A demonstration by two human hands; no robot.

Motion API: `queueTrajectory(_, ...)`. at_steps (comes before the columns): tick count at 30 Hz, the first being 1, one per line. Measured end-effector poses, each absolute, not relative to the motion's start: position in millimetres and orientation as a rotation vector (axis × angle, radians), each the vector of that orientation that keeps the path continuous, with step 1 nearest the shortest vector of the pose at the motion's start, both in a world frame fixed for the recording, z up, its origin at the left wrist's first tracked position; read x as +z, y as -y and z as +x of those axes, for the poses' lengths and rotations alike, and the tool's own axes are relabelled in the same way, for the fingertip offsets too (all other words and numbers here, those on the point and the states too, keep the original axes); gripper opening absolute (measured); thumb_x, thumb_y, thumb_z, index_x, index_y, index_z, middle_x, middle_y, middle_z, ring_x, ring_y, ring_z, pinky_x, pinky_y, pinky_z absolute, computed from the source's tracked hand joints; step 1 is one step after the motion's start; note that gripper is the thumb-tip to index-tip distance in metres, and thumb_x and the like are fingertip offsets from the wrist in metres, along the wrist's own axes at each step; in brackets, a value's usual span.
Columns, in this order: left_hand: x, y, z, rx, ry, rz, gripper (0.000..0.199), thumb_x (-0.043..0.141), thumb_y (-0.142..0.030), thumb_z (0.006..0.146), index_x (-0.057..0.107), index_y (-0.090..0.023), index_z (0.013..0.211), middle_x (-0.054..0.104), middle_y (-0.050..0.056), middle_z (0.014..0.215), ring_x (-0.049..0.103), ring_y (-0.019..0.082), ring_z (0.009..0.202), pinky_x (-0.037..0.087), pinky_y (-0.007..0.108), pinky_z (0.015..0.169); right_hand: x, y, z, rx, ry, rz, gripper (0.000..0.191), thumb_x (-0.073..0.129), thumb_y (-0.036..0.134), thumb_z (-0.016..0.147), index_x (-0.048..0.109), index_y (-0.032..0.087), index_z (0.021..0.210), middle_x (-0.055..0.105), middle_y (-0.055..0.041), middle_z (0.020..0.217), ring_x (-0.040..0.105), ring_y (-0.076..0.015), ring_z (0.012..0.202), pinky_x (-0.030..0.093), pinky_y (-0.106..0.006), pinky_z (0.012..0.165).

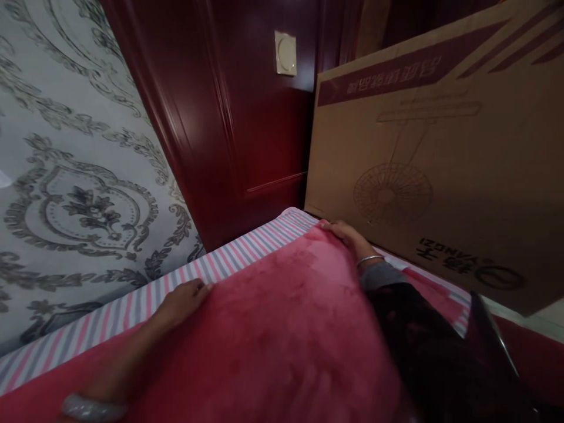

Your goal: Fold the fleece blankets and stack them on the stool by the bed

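A large cardboard carton [440,153] with a fan drawn on it and YANGZI lettering stands upside down beside the bedding; its contents are hidden, and it blocks part of the dark red panel [264,135] behind. The red plush blanket [282,317] lies spread over the striped sheet [247,252], which shows as a band along its far edge and again at the right, near the carton. The right hand [346,234] has its fingers on the blanket's far corner, close to the carton; the left hand [185,299] is at the far edge, fingers curled. I cannot tell whether either grip is closed on the cloth or only pressing it. The right arm's black sleeve [427,341] covers part of the bedding on that side. A pale square plate [286,53] with a round middle is fixed to the panel, and patterned wallpaper [88,164] fills the left.
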State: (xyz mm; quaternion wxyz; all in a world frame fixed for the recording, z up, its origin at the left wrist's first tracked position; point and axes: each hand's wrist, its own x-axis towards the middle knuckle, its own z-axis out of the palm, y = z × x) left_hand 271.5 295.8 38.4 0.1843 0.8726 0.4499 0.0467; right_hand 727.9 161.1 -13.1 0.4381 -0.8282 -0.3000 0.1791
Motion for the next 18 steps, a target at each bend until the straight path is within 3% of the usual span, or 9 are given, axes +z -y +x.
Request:
queueTrajectory(4,39.9,-288.5,270.7,0.093,-1.106,2.482,0.042,0.043,-0.063,0.078,0.056,-0.023,0.072,0.071,0.007,0.082,0.067,0.028,0.082,0.049,0.034,0.074,-14.5,-165.1,727.7,0.328,0.778,-2.039,0.029,0.061,0.038,0.087,0.072,0.011,0.092,0.071,-0.0095,0.075,0.065,-0.0222,0.071,0.05,-0.028,0.061)
queueTrajectory(10,51.2,-285.4,263.3,0.461,-1.384,2.684,0.04,0.034,-0.057,0.085,0.054,-0.023,0.087,0.069,0.007,0.081,0.067,0.029,0.082,0.047,0.036,0.075,-3.8,-175.9,725.2,-0.129,0.753,-2.044,0.039,0.04,0.035,0.096,0.059,0.012,0.121,0.068,-0.0125,0.115,0.06,-0.0237,0.105,0.048,-0.029,0.087)
queueTrajectory(15,28.7,-288.1,263.7,0.16,-1.357,2.756,0.035,0.032,-0.046,0.09,0.056,-0.021,0.096,0.071,0.012,0.103,0.068,0.029,0.096,0.048,0.035,0.078,-19.3,-178.4,709.7,-0.1,0.808,-2.197,0.036,0.052,0.033,0.092,0.064,0.015,0.121,0.071,-0.0135,0.111,0.064,-0.0272,0.104,0.048,-0.032,0.086)
queueTrajectory(18,21.2,-289.9,262.0,0.124,-1.294,2.719,0.038,0.032,-0.051,0.091,0.057,-0.022,0.093,0.072,0.011,0.1,0.068,0.028,0.097,0.047,0.034,0.081,-23.2,-177.3,709.2,-0.02,0.862,-2.279,0.039,0.056,0.04,0.092,0.066,0.014,0.121,0.071,-0.0163,0.114,0.065,-0.0293,0.107,0.048,-0.032,0.085)
